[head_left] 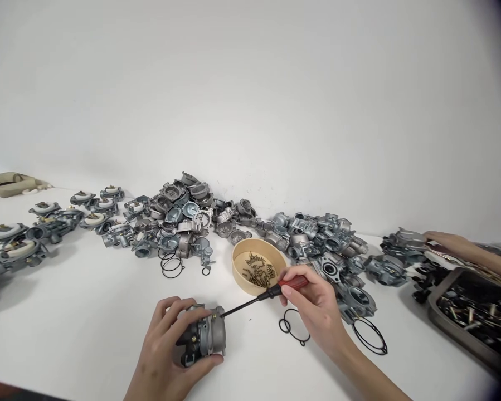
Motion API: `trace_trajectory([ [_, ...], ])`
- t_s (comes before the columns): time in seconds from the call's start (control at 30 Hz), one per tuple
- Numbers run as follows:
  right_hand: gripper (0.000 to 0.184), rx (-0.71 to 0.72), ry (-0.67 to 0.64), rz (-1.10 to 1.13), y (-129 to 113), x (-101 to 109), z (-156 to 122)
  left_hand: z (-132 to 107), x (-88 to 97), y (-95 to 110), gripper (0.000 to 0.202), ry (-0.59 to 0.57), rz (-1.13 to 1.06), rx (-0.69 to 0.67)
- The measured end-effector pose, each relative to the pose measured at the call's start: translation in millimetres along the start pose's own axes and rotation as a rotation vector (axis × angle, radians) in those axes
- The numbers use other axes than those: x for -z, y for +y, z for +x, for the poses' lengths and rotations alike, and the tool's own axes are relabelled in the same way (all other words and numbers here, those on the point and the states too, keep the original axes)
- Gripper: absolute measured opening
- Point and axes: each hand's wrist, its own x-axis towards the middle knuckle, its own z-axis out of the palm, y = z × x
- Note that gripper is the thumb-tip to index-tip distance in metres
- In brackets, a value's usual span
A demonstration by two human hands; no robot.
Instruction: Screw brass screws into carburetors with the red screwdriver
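Note:
Near the front of the white table, my left hand wraps round a grey metal carburetor, which lies on its side with its bowl facing right. My right hand grips the red handle of a screwdriver. The black shaft slants down to the left, and its tip meets the upper edge of the bowl, by a small brass-coloured screw. Behind the shaft stands a round yellow tub holding many small brass-coloured screws. Black rubber rings lie partly behind my right hand.
Metal bowls are heaped at the back middle, with carburetor bodies piled right. Carburetors with white floats stand left. A tray of dark parts sits right, near another person's hand. More black rings lie in front.

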Motion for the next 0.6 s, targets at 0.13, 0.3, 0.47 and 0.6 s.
trace_trajectory([
  [0.13, 0.02, -0.037, 0.011, 0.002, 3.0, -2.3, 1.3, 1.4, 0.5, 0.2, 0.052, 0.0, -0.042, 0.055],
  [0.3, 0.023, -0.089, 0.022, 0.03, 4.3, -4.2, 1.6, 2.7, 1.5, 1.3, 0.055, 0.012, -0.032, 0.063],
  [0.47, 0.022, -0.115, 0.014, 0.056, 7.5, -5.4, -1.1, 3.5, 2.5, 1.9, 0.054, 0.008, -0.038, 0.053],
  [0.6, 0.022, -0.11, 0.009, 0.074, 10.3, -6.4, -1.5, 3.7, 2.3, 2.0, 0.054, 0.011, -0.063, 0.04],
])
